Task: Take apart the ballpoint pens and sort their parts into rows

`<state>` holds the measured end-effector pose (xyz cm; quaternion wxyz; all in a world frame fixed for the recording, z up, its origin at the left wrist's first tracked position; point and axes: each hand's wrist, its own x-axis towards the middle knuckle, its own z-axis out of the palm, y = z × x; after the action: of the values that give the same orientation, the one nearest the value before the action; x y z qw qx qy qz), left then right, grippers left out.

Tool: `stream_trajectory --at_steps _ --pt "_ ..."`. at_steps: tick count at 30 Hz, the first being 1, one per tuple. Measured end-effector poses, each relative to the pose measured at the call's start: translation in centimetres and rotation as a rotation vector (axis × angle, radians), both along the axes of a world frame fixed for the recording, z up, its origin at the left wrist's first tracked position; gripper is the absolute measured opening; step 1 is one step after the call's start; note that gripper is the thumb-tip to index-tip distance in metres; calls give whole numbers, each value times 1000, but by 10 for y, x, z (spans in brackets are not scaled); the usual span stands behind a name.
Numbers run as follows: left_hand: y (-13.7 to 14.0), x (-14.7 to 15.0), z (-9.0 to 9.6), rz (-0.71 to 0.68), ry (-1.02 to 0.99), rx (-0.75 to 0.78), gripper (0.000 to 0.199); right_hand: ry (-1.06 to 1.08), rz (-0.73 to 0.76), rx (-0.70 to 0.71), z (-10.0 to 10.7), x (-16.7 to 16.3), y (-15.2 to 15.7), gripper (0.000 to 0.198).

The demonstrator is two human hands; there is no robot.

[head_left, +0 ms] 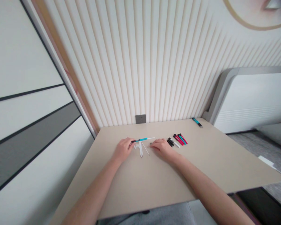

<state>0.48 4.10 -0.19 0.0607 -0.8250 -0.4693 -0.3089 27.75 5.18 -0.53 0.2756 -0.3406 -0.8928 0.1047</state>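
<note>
My left hand (125,148) is closed around the dark end of a pen with a blue barrel (143,139). A thin white refill (151,138) sticks out of the barrel's right end. Low over the table, my right hand (162,146) has its fingers curled together, with a tiny dark piece at the fingertips that is too small to name. Several white refills (140,150) lie between the hands, one of them (145,148) apart at a slant. Small white pieces (136,146) sit beside my left fingers. Black pen parts (170,142) and a white one (175,143) lie right of my right hand.
Further right are red barrels (178,140) and a blue barrel (182,139) in a row. Blue-and-black pens (197,122) lie at the table's (140,187) back right corner. A ribbed wall with a socket (140,118) stands behind, a white cabinet (44,168) at left.
</note>
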Motion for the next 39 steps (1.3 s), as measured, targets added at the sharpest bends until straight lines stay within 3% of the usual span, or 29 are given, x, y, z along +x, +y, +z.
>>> stream_trajectory --at_steps 4,7,20,39 --pt "0 0 1 13 -28 10 13 316 -132 -51 4 16 9 20" --pt "0 0 0 13 -30 12 14 422 -243 -50 6 25 14 17" --pt "0 0 -2 -21 6 -15 15 446 -135 -76 8 17 9 19" --pt "-2 2 0 -43 15 -37 14 444 -108 -87 11 16 6 19"
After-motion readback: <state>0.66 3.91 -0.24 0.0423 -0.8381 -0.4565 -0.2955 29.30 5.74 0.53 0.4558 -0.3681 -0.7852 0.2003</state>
